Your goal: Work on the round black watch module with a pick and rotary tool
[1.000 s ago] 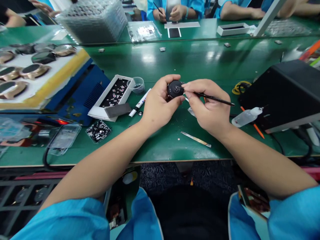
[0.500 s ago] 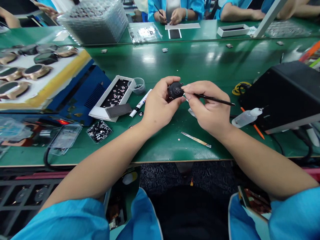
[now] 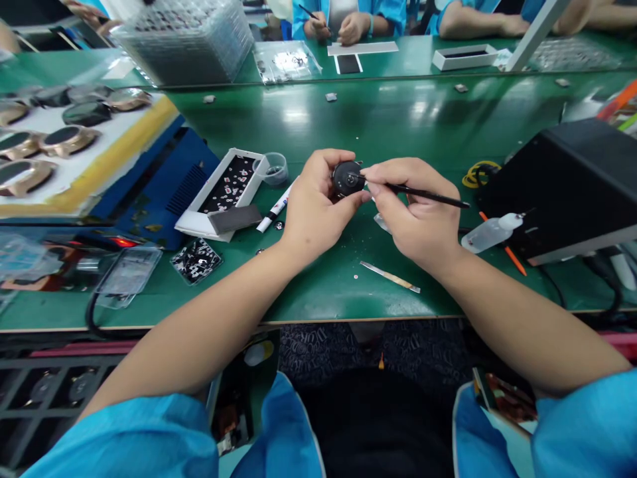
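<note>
My left hand (image 3: 316, 216) is closed round the edge of a round black watch case (image 3: 344, 178), thumb below and fingers above, holding it over the bench. The disc's flat face, with a small ring at its middle, is turned toward me. In my right hand (image 3: 423, 216) is a pair of slim black tweezers (image 3: 432, 194), gripped like a pen. Their tip meets the watch case near the central ring; whether it pinches a small part there is too small to tell. A thin blade-like strip (image 3: 391, 277) lies on the bench below my hands.
To the left are a white box of small parts (image 3: 239, 162), a clear cup (image 3: 273, 174), a marker (image 3: 273, 211) and a blue machine (image 3: 192, 162) topped with watch cases. On the right stand a dropper bottle (image 3: 490, 234) and a black box (image 3: 567, 186). Co-workers sit opposite.
Both hands keep their grip, and the tweezers' tip stays at the middle of the watch case. The case is turned slightly more toward me. The view has shifted a little.
</note>
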The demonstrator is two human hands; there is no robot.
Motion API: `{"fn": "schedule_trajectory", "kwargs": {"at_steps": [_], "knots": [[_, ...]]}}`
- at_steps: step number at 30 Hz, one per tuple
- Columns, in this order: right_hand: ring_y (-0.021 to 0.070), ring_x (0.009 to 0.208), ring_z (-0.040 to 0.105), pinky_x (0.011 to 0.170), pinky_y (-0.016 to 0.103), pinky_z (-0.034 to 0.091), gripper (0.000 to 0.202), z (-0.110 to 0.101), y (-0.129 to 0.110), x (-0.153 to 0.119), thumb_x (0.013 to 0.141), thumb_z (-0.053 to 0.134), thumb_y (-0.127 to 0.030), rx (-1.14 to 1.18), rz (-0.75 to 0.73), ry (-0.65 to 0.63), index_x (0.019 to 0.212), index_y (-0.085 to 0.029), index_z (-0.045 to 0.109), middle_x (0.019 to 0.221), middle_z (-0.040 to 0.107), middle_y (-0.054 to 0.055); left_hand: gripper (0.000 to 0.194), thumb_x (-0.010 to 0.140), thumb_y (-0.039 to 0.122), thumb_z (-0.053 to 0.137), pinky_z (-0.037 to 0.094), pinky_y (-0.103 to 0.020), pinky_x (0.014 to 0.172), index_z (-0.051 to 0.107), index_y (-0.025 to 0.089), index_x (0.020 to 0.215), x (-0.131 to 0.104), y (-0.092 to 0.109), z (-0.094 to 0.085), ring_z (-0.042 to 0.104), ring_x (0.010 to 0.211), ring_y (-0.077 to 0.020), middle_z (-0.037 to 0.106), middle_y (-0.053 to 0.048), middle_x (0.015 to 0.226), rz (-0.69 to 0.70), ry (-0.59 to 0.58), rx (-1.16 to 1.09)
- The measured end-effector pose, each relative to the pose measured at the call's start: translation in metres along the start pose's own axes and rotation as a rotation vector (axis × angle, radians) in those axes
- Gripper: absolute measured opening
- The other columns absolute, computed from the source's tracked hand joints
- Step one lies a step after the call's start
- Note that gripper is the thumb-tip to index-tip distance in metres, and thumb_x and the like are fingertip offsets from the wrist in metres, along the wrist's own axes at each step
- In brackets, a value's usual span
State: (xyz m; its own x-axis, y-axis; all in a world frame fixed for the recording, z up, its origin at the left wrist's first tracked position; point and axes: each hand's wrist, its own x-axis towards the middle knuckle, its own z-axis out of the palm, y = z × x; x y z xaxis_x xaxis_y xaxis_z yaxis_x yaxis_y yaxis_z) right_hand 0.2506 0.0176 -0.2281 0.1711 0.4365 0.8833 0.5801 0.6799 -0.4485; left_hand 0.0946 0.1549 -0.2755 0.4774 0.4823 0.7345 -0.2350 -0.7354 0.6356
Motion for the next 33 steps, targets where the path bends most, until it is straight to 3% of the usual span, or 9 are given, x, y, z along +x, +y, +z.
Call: {"fn": "schedule_trajectory", "kwargs": {"at_steps": [9, 13, 16, 19, 22, 28, 33], "knots": [[0.0173, 0.106, 0.09, 0.098, 0.033, 0.074, 0.019, 0.0, -0.002, 0.0, 0.108, 0.079, -0.01, 0.018, 0.011, -0.039, 0.113, -0.025, 0.088, 0.113, 0.093, 0.001, 0.065, 0.098, 0.065, 0.1, 0.056, -0.023, 0.064, 0.065, 0.034, 0.144, 0.003, 0.003, 0.001, 0.069, 0.079, -0.0091, 0.068, 0.0, 0.113, 0.006, 0.017, 0.03], [0.0179, 0.105, 0.09, 0.096, 0.034, 0.074, 0.02, 0.001, -0.001, 0.0, 0.109, 0.077, -0.011, 0.013, 0.031, -0.003, 0.113, -0.026, 0.089, 0.112, 0.093, 0.002, 0.065, 0.1, 0.072, 0.095, 0.057, -0.025, 0.064, 0.064, 0.035, 0.143, 0.001, 0.002, 0.001, 0.068, 0.079, -0.0103, 0.068, -0.001, 0.113, -0.008, 0.022, 0.047], [0.0181, 0.104, 0.089, 0.097, 0.035, 0.073, 0.019, 0.001, -0.001, 0.0, 0.108, 0.078, -0.011, 0.029, 0.031, -0.015, 0.11, -0.026, 0.089, 0.11, 0.093, 0.001, 0.07, 0.097, 0.076, 0.095, 0.065, -0.029, 0.07, 0.062, 0.034, 0.143, 0.0, 0.004, 0.0, 0.072, 0.082, -0.0136, 0.069, -0.003, 0.115, -0.065, 0.005, 0.039], [0.0174, 0.102, 0.089, 0.095, 0.034, 0.072, 0.018, 0.001, -0.001, 0.0, 0.107, 0.078, -0.011, 0.033, 0.04, -0.016, 0.11, -0.026, 0.089, 0.11, 0.093, 0.002, 0.078, 0.099, 0.081, 0.09, 0.076, -0.037, 0.089, 0.061, 0.035, 0.155, 0.002, 0.008, -0.002, 0.083, 0.106, -0.0221, 0.075, -0.007, 0.132, -0.119, -0.064, 0.015], [0.0175, 0.101, 0.089, 0.093, 0.034, 0.073, 0.018, 0.0, -0.001, 0.0, 0.107, 0.077, -0.013, 0.016, 0.044, -0.022, 0.109, -0.026, 0.089, 0.108, 0.092, 0.001, 0.081, 0.106, 0.084, 0.079, 0.079, -0.044, 0.103, 0.058, 0.038, 0.169, 0.003, 0.01, -0.005, 0.085, 0.123, -0.0274, 0.077, -0.01, 0.148, -0.13, -0.134, -0.014], [0.0172, 0.096, 0.087, 0.086, 0.033, 0.072, 0.017, -0.001, -0.001, 0.002, 0.107, 0.077, -0.014, -0.002, 0.055, -0.004, 0.107, -0.027, 0.089, 0.105, 0.092, 0.002, 0.083, 0.107, 0.088, 0.073, 0.082, -0.051, 0.101, 0.06, 0.042, 0.174, 0.005, 0.005, -0.008, 0.088, 0.12, -0.0302, 0.078, -0.009, 0.145, -0.143, -0.16, -0.038], [0.017, 0.093, 0.087, 0.083, 0.033, 0.071, 0.018, -0.002, 0.001, 0.003, 0.106, 0.076, -0.014, -0.006, 0.012, 0.006, 0.107, -0.027, 0.088, 0.104, 0.091, 0.001, 0.086, 0.099, 0.084, 0.088, 0.082, -0.052, 0.099, 0.059, 0.042, 0.168, 0.008, 0.005, -0.012, 0.089, 0.113, -0.0281, 0.079, -0.008, 0.138, -0.207, -0.22, -0.148]]}}
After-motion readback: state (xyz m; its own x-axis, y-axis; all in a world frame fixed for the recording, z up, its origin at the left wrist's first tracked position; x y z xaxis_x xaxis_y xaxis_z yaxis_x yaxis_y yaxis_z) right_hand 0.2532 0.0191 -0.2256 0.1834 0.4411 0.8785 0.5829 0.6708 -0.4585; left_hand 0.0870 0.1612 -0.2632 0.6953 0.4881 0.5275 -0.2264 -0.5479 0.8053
